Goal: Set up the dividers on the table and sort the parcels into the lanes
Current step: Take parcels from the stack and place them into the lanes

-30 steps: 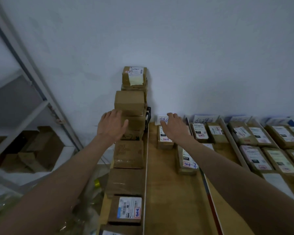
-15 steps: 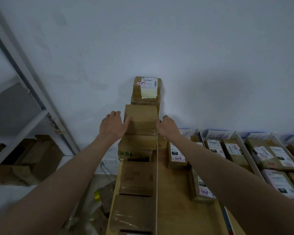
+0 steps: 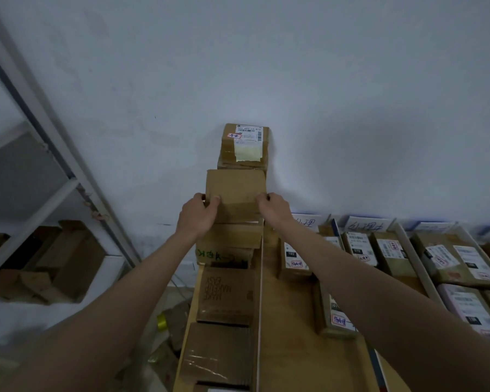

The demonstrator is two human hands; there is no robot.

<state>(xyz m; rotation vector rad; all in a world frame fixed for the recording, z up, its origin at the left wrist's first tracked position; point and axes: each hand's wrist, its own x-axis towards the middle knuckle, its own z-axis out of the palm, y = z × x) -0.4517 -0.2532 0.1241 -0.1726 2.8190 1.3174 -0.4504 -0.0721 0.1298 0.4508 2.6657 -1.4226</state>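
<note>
At twelve o'clock, our left hand [image 3: 196,215] and right hand [image 3: 272,208] clamp opposite sides of a plain parcel [image 3: 235,193] atop the far-left lane's stack, apparently to lift it squarely for sorting.

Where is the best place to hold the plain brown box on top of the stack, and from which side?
Probably by its two side faces near the front edge, as the left hand and right hand grip the plain box now. It is wide and flat, the wall is behind it, and boxes lie under it.
</note>
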